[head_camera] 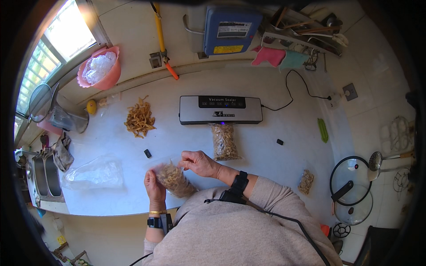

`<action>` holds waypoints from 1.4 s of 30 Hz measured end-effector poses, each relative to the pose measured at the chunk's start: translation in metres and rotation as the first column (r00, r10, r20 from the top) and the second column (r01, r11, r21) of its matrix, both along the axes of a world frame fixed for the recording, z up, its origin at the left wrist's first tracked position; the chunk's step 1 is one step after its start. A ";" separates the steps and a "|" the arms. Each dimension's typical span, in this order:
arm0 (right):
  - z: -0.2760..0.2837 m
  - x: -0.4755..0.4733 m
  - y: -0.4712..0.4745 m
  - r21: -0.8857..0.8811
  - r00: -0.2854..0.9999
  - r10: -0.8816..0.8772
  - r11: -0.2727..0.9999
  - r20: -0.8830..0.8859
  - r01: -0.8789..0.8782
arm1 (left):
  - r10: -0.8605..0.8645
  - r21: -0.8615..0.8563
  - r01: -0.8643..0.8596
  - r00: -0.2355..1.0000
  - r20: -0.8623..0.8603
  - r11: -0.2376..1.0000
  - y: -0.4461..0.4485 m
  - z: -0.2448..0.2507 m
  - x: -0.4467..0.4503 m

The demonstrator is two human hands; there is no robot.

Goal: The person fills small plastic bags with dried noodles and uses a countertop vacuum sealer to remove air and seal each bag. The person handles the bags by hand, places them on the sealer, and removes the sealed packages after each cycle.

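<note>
A clear plastic bag of dried yellowish-brown strips leans against my body at the counter's front edge. My left hand grips its left side near the mouth. At the bag's upper right, my right hand has its fingers curled on the rim. Beyond them stands a silver and black vacuum sealer with a blue light lit. A second filled bag lies with its top end at the sealer's front edge. Left of the sealer is a loose pile of dried strips.
An empty-looking clear plastic bag lies at left, near a steel sink. Two small black objects lie on the white counter. A small filled bag, a green gourd-like vegetable and glass lids are at right.
</note>
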State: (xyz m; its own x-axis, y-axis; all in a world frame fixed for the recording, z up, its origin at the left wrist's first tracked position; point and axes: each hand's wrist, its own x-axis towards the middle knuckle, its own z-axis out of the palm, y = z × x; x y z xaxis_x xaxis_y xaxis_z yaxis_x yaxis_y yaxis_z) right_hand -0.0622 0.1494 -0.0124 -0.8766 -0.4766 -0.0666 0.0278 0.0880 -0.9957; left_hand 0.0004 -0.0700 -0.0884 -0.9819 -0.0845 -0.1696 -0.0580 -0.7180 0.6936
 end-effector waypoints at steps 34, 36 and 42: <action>-0.109 0.158 0.233 0.282 0.475 -0.759 0.623 0.446 0.730 | 0.199 -0.145 -0.181 0.973 0.119 0.973 -0.104 -0.007 -0.018; -0.110 0.157 0.234 0.324 0.439 -0.782 0.596 0.444 0.735 | 0.169 -0.192 -0.143 0.978 0.125 0.971 -0.110 -0.005 -0.033; -0.114 0.155 0.234 0.315 0.432 -0.793 0.580 0.430 0.751 | 0.075 -0.223 -0.035 0.982 0.172 0.974 -0.127 -0.007 -0.078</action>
State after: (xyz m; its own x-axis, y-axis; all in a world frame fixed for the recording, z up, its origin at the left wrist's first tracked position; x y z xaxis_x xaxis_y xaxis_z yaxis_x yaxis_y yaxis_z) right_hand 0.0928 0.3834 -0.1268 -0.7033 0.4064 -0.5832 0.5751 -0.1570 -0.8029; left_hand -0.0780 -0.1965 -0.0959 -0.9303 -0.1916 -0.3127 -0.1596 -0.5560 0.8157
